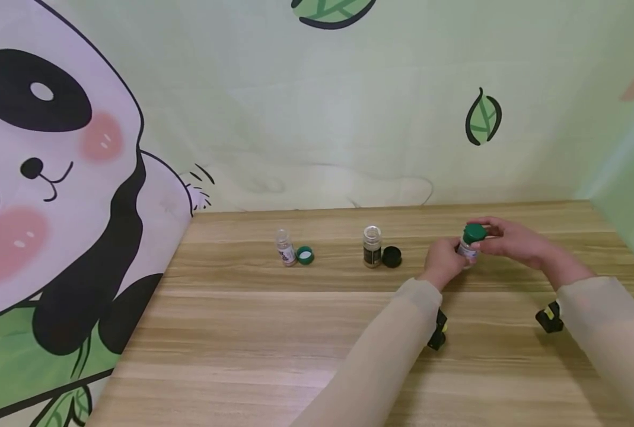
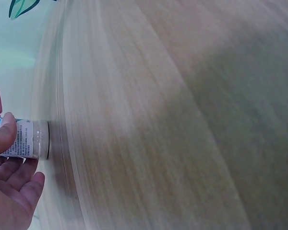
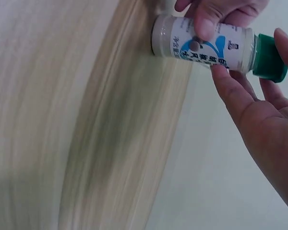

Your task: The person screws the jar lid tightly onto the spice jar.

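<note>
In the head view, my left hand (image 1: 443, 259) grips a small shaker bottle (image 1: 467, 251) by its body, at the right of the table. Its label is white with blue print, clearer on the bottle (image 3: 209, 44) in the right wrist view. A green cap (image 3: 270, 57) sits at the neck. My right hand (image 1: 516, 242) holds this cap between thumb and fingers, one finger lying along the label. The left wrist view has the left hand (image 2: 12, 187) with its thumb across the label. Whether the cap is fully seated, I cannot tell.
Left of the hands stands an uncapped jar with a black label (image 1: 372, 248), a black cap (image 1: 391, 257) beside it. Farther left are an uncapped clear bottle (image 1: 285, 249) and a green cap lying upturned (image 1: 305, 255). A printed cloth (image 1: 274, 107) hangs behind the wooden table (image 1: 231, 338).
</note>
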`<state>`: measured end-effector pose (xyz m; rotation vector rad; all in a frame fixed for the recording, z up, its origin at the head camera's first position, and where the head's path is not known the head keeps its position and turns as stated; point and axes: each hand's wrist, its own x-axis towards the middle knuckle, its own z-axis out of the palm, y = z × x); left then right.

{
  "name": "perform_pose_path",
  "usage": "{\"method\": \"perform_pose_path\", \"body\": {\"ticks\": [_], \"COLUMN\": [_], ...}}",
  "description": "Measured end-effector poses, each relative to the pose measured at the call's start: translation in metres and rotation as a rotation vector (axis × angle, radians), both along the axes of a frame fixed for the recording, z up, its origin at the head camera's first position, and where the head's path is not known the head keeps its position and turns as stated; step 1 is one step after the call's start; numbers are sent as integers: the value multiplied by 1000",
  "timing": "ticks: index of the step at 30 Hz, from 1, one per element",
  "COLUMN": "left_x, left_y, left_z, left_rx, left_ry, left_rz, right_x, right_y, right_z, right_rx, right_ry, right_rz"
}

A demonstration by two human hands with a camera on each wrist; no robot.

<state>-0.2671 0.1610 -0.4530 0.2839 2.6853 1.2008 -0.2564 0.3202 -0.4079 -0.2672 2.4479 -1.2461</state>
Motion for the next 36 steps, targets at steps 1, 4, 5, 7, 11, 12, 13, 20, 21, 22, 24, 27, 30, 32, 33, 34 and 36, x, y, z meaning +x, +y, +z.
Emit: {"method": "perform_pose_path", "body": {"ticks": [1,4,5,7,11,12,13,20,21,22,24,27,30,32,33,34,36], "left_x": [0,0,0,1,1,1,1,0,0,0,0,1,1,2,2,2,2], "left_y": [0,0,-1,-1,-1,-1,-1,0,0,0,0,-1,-2,-3,-3,-3,-4], "left_z": [0,0,0,0,0,0,0,-1,-1,0,0,0,1,2,3,3,3], "left_rx": [3,9,10,11,14,15,17,19,19,18,19,31,45,51,48,50,47], "left_ry": [-1,0,-1,-1,3,4,4,-3,-4,-5,-8,-11,-15,-12,-7,-3,10], "left_rz": [0,-4,-5,-6,-6,-7,-8,-9,-7,-6,-2,-4,-9,-14,-15,-17,-21], "right_x": [-1,-4,-5,-6,-7,-7,-7,-6,-5,-4,-2,1,4,5,5,5,6], "right_y": [1,3,4,6,8,8,8,5,4,3,1,-2,-4,-5,-6,-7,-7], "right_z": [1,2,2,2,1,1,0,-4,-4,-4,-4,-5,-6,-7,-7,-8,-9], "right_rx": [0,-9,-19,-34,-54,-56,-59,-79,-77,-71,-61,-42,-47,-56,-64,-69,-66], "right_ry": [-8,-41,-54,-74,-88,-87,-85,-71,-66,-58,-39,-7,9,8,9,9,18], "right_rz": [8,23,24,24,21,21,20,-24,-31,-37,-47,-62,-77,-93,-99,-104,-115]}}
